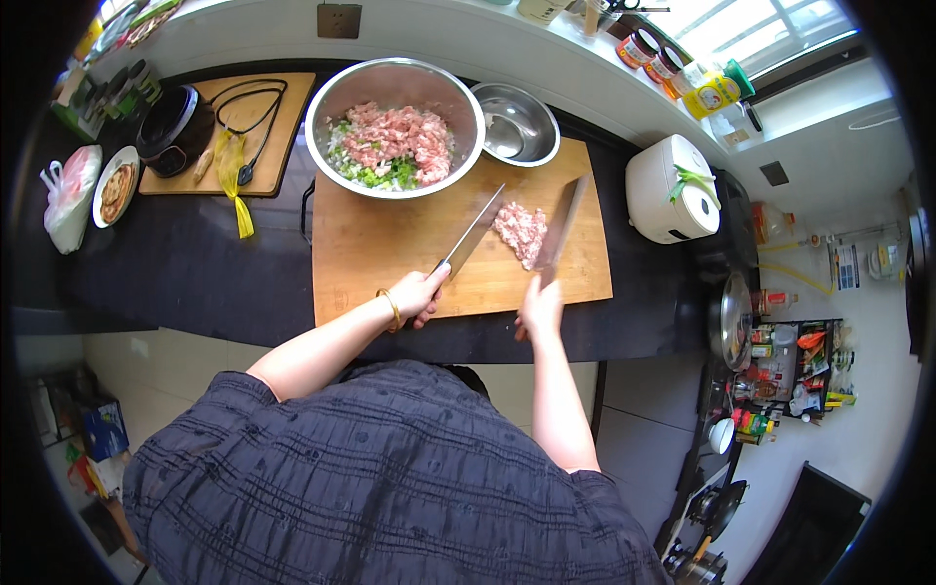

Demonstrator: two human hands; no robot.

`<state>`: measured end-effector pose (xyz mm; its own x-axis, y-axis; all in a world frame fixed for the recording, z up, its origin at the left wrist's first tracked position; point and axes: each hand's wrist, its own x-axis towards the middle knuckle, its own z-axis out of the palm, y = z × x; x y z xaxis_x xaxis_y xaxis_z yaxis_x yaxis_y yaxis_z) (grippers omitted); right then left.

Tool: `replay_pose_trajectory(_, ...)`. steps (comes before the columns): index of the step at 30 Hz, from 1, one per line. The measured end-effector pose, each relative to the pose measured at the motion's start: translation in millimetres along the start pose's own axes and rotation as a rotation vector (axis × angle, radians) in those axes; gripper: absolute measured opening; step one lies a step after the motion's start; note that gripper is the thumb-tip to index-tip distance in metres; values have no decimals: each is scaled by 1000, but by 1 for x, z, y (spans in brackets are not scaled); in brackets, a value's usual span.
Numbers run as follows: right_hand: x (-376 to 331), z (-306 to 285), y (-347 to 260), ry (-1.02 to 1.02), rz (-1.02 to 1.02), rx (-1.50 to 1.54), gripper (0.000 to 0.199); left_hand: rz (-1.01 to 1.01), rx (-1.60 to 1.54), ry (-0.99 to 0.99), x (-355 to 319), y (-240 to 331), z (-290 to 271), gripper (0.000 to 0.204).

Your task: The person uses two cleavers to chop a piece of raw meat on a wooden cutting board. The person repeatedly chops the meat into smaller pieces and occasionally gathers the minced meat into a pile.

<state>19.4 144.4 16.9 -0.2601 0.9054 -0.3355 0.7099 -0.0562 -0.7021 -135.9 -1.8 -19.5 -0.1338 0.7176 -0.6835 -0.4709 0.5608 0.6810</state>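
Note:
My left hand [417, 296], with a gold bangle at its wrist, is closed round the handle of a kitchen knife [478, 231]. Its blade points away and to the right over the wooden cutting board [361, 253]. A cleaver [563, 222] is gripped in my right hand [541, 310], its blade slightly blurred. Between the two blades lies a small heap of minced meat [522, 232]. At the board's far left stands a large steel bowl [320, 146] holding more minced meat [405, 136] and chopped green onion [395, 176]. Behind the board is a smaller steel bowl [531, 148].
Right of the board stands a white rice cooker [673, 190] with a green strip on its lid. To the left are another board [292, 146], a black appliance [175, 132] with a cord, a plate [117, 187] and a plastic bag [70, 200]. Jars [639, 49] line the windowsill.

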Motion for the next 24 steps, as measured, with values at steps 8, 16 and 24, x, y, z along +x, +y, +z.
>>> replay_pose_trajectory(8,7,-16,-8,-5,-41,113,28,22,11,1,1,-2,-2,50)
replay_pose_trajectory(16,10,-34,-20,-172,41,248,24,28,8,19,1,-2,1,50)
replay_pose_trajectory(24,9,-21,-16,-250,50,214,23,22,-9,9,0,0,1,50)
